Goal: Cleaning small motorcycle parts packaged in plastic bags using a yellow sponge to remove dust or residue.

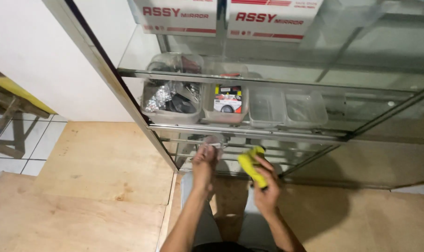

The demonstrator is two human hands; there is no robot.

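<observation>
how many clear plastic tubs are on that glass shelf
4, in a row: the tub of metal parts at left, the tub with a packet, then two empty tubs. More may be hidden.

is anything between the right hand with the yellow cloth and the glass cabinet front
Nothing visible. The right hand grips the yellow cloth right at the glass cabinet; the left hand works beside it, not in between.

The left hand [204,161] holds a small clear cup [214,141]; the right hand [264,186] holds a yellow cloth [249,164] by the glass cabinet [286,135].
</observation>
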